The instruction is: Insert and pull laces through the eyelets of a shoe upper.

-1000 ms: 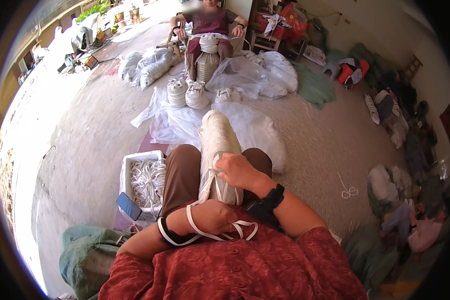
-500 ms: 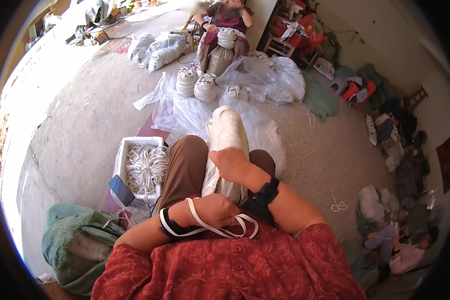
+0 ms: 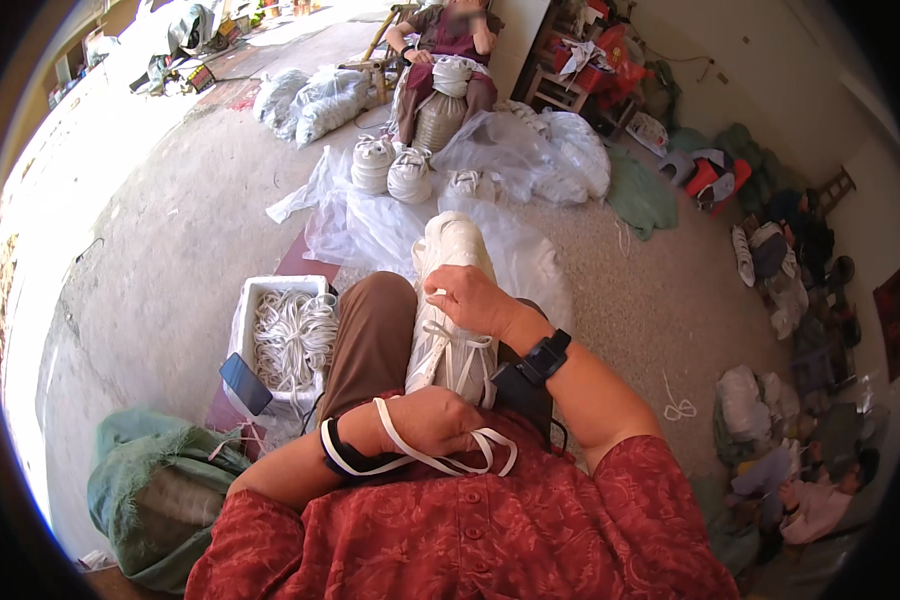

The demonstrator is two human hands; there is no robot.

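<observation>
Between my knees stands a long stack of cream-white shoe uppers, laced along the near face. My right hand rests over its upper middle, fingers pinched together with a bit of white lace showing at their tips. Lower down, close to my body, my left hand is curled closed beside the stack's near end. A white shoelace loops over that hand and wrist, and its bend lies by the fingers. What the left fingertips grip is hidden.
A white foam box of bundled white laces stands left of my knee, a phone at its corner. A green mesh sack sits lower left. Ahead, bundled uppers lie on clear plastic sheeting, before a seated person.
My right hand has turned and lifted, its fingers now pinched over the stack, uncovering the lacing below. The left hand has hardly moved.
</observation>
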